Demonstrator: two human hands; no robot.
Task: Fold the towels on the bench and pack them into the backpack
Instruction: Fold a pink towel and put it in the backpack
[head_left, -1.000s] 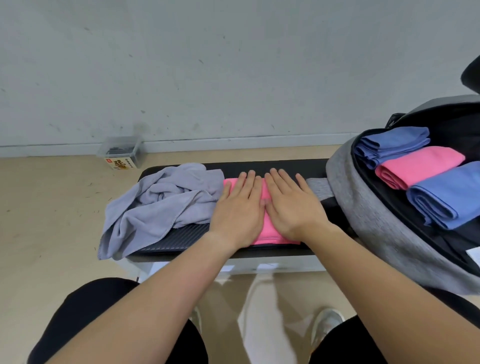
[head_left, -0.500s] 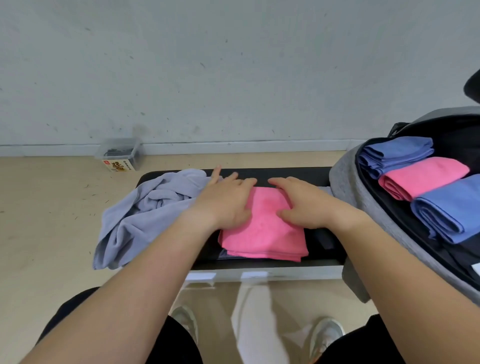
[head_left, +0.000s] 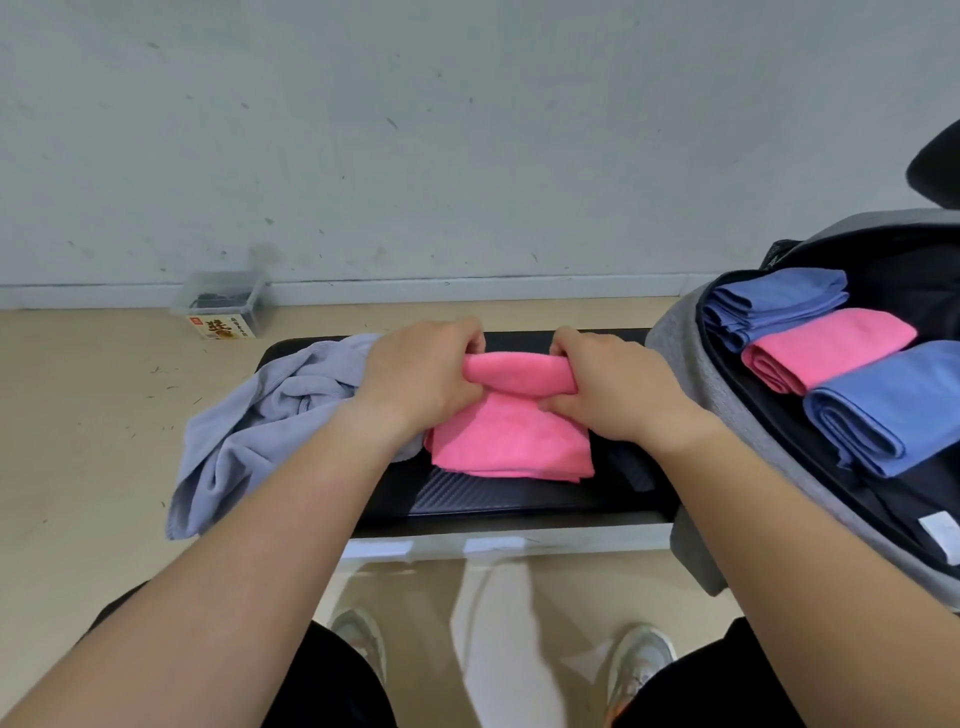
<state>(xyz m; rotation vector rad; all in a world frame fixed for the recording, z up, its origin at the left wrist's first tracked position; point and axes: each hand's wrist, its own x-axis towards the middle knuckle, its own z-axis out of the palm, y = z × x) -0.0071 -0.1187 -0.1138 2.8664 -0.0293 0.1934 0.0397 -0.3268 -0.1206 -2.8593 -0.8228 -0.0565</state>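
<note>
Pink towel (head_left: 511, 441) (part-rolled) gripped by both hands.

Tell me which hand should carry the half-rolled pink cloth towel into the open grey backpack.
Right. Both hands hold the half-rolled pink cloth towel, but the right hand sits next to the open grey backpack, while the left hand is by the crumpled grey towel.

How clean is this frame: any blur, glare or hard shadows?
Head view: left hand, right hand and pink towel fairly sharp, no motion blur; soft even light, no glare; faint shadows on the floor below the bench; backpack cropped at right.
</note>
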